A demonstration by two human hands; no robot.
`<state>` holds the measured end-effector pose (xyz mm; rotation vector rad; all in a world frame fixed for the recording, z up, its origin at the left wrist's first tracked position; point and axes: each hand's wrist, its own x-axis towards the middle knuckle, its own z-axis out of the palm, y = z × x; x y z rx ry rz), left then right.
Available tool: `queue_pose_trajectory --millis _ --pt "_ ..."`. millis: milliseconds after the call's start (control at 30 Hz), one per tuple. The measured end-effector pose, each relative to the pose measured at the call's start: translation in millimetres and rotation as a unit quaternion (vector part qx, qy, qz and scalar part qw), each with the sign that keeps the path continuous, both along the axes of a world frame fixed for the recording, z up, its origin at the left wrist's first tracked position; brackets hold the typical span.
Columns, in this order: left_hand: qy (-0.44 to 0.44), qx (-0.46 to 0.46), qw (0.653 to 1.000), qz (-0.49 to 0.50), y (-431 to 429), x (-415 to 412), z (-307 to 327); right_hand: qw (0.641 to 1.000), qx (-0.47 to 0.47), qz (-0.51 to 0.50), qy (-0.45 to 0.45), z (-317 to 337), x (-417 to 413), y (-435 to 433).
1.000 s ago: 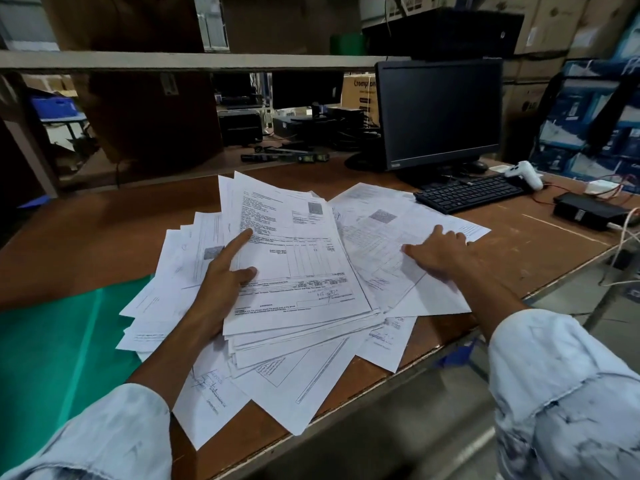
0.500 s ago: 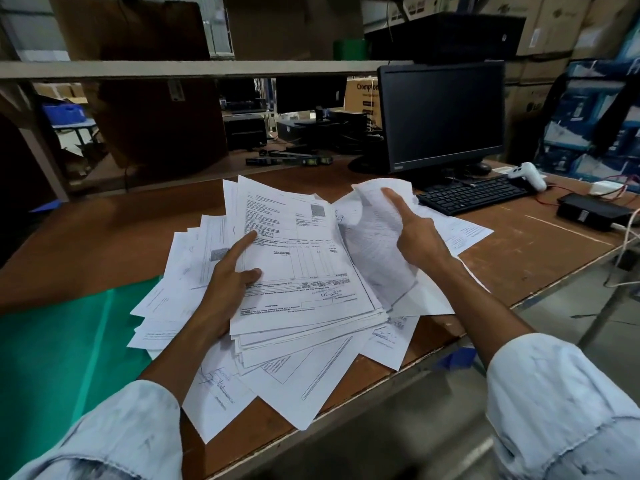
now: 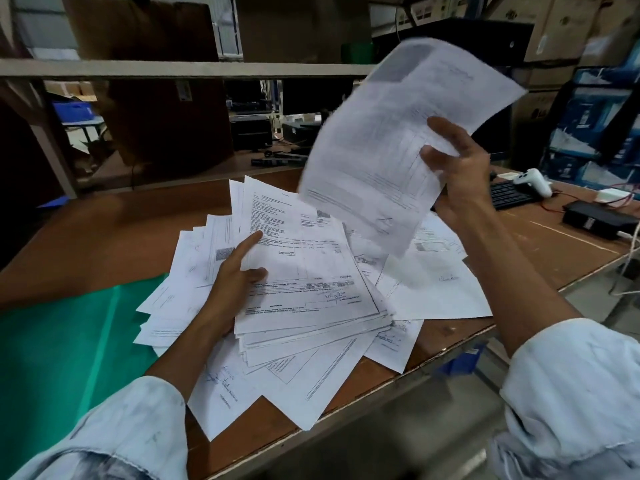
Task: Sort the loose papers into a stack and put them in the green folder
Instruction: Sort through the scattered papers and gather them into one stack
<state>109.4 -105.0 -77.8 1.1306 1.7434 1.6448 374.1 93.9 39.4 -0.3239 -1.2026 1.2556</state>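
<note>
Loose papers [image 3: 304, 344] fanned in an untidy overlapping spread across the middle of the frame, on a brown wooden table [image 3: 104, 233], some sheets hanging past the near edge. A thicker, roughly squared stack [image 3: 301, 271] on top of the spread, printed side up, tilted a little clockwise. Left hand [image 3: 232, 282] pressed on the stack's left edge, forefinger stretched out flat over the top sheet and thumb laid across its lower margin, pinning rather than gripping. One single sheet [image 3: 391, 140] lifted clear of the table in the upper right of the frame, curved and blurred, its lower corner hanging above the spread. Right hand [image 3: 457, 168] holding that sheet by its right edge, fingers in front and the thumb hidden behind the paper. Green folder [image 3: 59, 351] lying flat at the lower left of the frame, its right side tucked under the leftmost papers. Pale sleeves at both lower corners. Farther out at right, a black keyboard [image 3: 509, 195], a white controller-like device [image 3: 533, 180] just beside it, and a black box [image 3: 599, 220] with wires. Shelving and cardboard boxes across the top of the frame.
</note>
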Motion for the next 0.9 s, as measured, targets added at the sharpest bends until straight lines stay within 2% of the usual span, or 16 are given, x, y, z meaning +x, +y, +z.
queue_pose_trajectory --millis 67,100,167,233,300,400,467,533,600,733,833,900 --pt "0.005 0.001 1.0 0.003 -0.6 1.0 0.3 0.991 -0.068 0.086 0.074 -6.2 -4.2 5.2" --pt "0.002 0.003 1.0 0.006 -0.5 1.9 0.6 0.991 -0.08 0.089 0.067 -11.4 -8.7 7.6" --pt "-0.003 0.008 1.0 0.009 1.0 1.8 0.4 0.996 -0.065 0.044 -0.043 -27.2 -20.6 9.0" --pt "-0.003 0.012 1.0 0.007 1.6 1.2 0.1 0.98 -0.019 0.003 -0.201 -45.1 -32.7 3.9" --pt "-0.01 0.024 1.0 0.01 1.4 1.5 1.1 0.946 0.037 -0.02 -0.323 -59.0 -44.8 -3.7" --pt "-0.001 0.039 0.999 0.028 -0.5 6.2 1.8 0.885 0.084 -0.047 -0.456 -74.0 -64.2 -11.6" --pt "-0.075 0.051 0.996 0.017 0.7 5.7 1.8 0.854 0.09 -0.055 -0.51 -80.6 -75.9 -14.7" --pt "-0.117 0.042 0.992 -0.018 1.4 3.9 1.0 0.842 0.099 -0.049 -0.529 -87.2 -86.5 -16.7" --pt "-0.07 0.024 0.997 -0.039 0.7 2.8 0.1 0.84 0.108 -0.048 -0.529 -89.6 -93.8 -20.1" --pt "-0.031 0.02 0.999 -0.035 2.4 -3.1 -6.3 0.842 0.104 -0.048 -0.528 -90.6 -102.2 -24.2" --pt "0.026 0.037 0.999 -0.029 5.3 -5.8 -7.8 0.844 0.091 -0.083 -0.523 -92.9 -93.1 -18.0" --pt "0.039 0.044 0.998 -0.03 6.8 -7.3 -8.5 0.824 0.064 -0.131 -0.547 -94.1 -75.5 -4.2"
